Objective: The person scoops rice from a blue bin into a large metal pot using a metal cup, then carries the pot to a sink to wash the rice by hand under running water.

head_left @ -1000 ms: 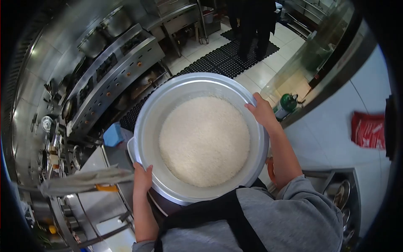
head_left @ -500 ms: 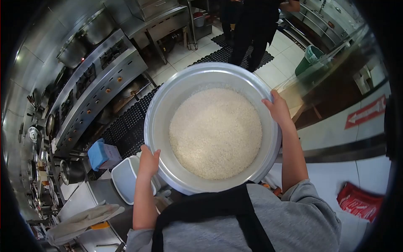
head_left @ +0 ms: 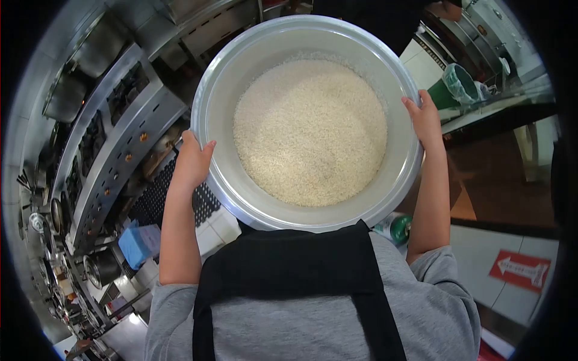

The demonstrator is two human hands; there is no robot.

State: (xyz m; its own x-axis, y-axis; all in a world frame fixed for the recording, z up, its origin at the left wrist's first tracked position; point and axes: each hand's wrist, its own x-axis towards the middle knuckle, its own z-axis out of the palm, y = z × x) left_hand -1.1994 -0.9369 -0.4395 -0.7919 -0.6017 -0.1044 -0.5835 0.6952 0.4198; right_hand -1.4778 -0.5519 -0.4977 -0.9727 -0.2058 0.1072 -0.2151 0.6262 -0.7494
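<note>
A large round metal pot (head_left: 218,174) full of dry white rice (head_left: 310,132) is held up in front of my chest. My left hand (head_left: 191,157) grips its rim on the left, thumb over the edge and the other fingers out of sight beneath. On the opposite side my right hand (head_left: 426,120) is closed on the rim in the same way, a little higher in the view. The rice lies heaped inside, with bare inner wall showing around it.
Along the left runs a stove (head_left: 129,141) with large pots (head_left: 99,45) on it. A person in dark clothes (head_left: 373,24) stands beyond the pot. A green bin (head_left: 448,87) is at the right, and a red arrow sign (head_left: 519,270) lies lower right. Black matting (head_left: 159,195) covers some floor.
The pot and both hands have risen in the view, and the pot looks larger. The surroundings have shifted as I move forward; the green bin and stove appear nearer.
</note>
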